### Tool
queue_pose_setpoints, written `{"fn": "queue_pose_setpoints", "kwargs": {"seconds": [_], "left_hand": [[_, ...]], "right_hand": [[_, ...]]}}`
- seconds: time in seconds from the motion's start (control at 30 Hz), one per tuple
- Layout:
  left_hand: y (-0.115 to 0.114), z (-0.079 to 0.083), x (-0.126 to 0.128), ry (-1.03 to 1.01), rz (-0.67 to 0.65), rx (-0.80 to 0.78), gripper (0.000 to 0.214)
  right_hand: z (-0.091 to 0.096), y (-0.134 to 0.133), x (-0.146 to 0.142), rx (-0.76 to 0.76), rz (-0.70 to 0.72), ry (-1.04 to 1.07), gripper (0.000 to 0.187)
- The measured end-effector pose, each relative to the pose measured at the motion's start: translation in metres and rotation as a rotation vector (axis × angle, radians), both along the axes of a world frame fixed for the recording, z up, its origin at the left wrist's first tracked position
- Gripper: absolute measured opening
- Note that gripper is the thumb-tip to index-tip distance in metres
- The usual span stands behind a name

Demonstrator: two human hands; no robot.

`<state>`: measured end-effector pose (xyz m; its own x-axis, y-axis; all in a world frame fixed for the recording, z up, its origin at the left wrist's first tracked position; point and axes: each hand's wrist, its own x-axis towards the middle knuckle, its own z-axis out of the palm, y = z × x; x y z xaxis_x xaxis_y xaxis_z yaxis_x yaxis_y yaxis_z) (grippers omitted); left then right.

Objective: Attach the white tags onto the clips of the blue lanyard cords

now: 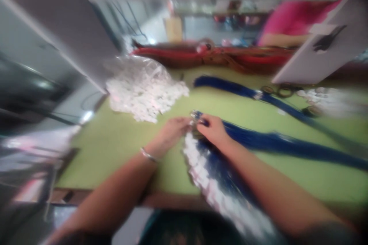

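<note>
Grey panels (66,15) flank a green tabletop (115,153), with blurred furniture (198,10) farther back.

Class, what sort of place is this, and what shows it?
Probably an assembly workshop, perhaps for wiring: a long blue wire-like bundle, a clear bag of small white pieces and a green worktable.

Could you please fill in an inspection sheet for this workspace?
Surface: green tabletop, front edge visible.
Job's things: blue wire bundle; strip of small white pieces beside blue wires, passing over the front edge; heap of white pieces with clear plastic.
Clutter: dark rings and more white pieces at right.
Hands: left hand and right hand close together at the bundle's left end; exact grips blurred.
Cables: second blue bundle farther back.
Surroundings: person in pink beyond; blurred.
</note>
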<state>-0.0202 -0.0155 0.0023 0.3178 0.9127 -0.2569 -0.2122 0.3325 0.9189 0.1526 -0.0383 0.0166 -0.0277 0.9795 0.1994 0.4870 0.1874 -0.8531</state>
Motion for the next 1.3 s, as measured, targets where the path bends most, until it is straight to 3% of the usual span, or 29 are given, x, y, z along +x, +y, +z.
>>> {"fn": "queue_pose_setpoints", "kwargs": {"seconds": [0.2,0.43,0.7,0.9,1.1,1.17,1.27,1.3], "left_hand": [[-0.001,-0.001,0.000,0.118,0.004,0.093,0.028],[-0.007,-0.002,0.011,0.370,0.099,0.269,0.012],[-0.006,-0.008,0.013,0.312,0.122,0.170,0.015],[-0.008,-0.004,0.012,0.337,0.018,0.194,0.017],[-0.007,0.017,-0.006,0.558,-0.277,0.389,0.016],[0.000,0.022,-0.019,0.725,-0.176,0.513,0.016],[0.018,0.022,-0.039,1.108,0.218,0.730,0.022],[0.024,0.021,-0.044,1.226,0.264,0.764,0.024]], "right_hand": [[0.000,0.000,-0.001,-0.008,0.002,-0.161,0.010],[-0.004,-0.001,-0.003,-0.001,-0.014,-0.229,0.014],[0.000,0.003,0.005,-0.058,0.022,-0.115,0.009],[0.001,0.005,0.008,-0.096,0.108,-0.073,0.010],[0.014,0.005,0.012,-0.186,0.039,0.143,0.018],[0.015,0.004,0.011,-0.244,0.060,0.211,0.020],[0.012,0.003,0.009,-0.287,0.093,0.281,0.024],[0.011,0.002,0.008,-0.287,0.091,0.305,0.025]]}}
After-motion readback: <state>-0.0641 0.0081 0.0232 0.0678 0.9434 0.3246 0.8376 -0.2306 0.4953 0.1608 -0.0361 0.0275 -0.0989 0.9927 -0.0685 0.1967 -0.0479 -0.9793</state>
